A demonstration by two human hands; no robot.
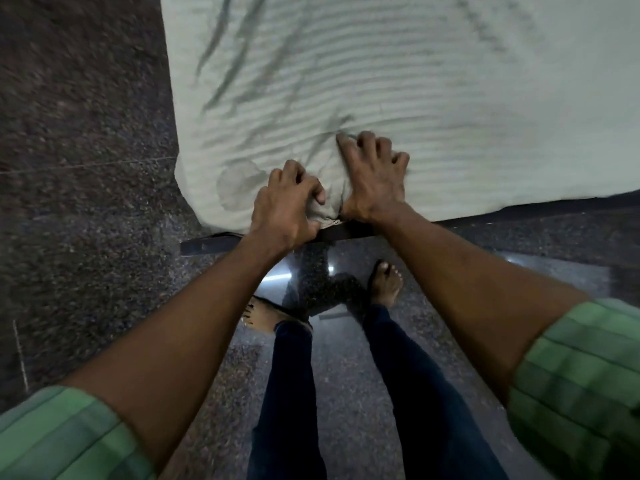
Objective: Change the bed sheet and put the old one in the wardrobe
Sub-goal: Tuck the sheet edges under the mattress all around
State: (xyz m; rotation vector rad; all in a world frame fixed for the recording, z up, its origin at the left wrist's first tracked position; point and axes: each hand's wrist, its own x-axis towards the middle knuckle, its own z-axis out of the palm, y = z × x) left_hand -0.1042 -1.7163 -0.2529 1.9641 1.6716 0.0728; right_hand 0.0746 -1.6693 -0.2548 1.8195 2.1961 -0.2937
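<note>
Bed sheet [346,81]: spread ahead of both hands, long axis running away; left hand [287,202] and right hand [374,178] side by side, each clutching its bunched near edge.

The bed sheet [381,81] runs off the frame at twelve o'clock and three o'clock, so its far end and right side are cut off. The whole view is softly blurred, and the sheet's stripes smear together toward one o'clock. The fingers [313,194] of the left hand [284,206] curl into a bunched fold, their tips buried in cloth. The right hand [375,174] hides the cloth beneath its palm. The bed frame [207,244] shows only as a dark strip, broken behind both wrists. The sleeves [62,441] are cut off at five and seven o'clock. The left foot [263,315] is partly covered by the trouser leg [291,393].
</note>
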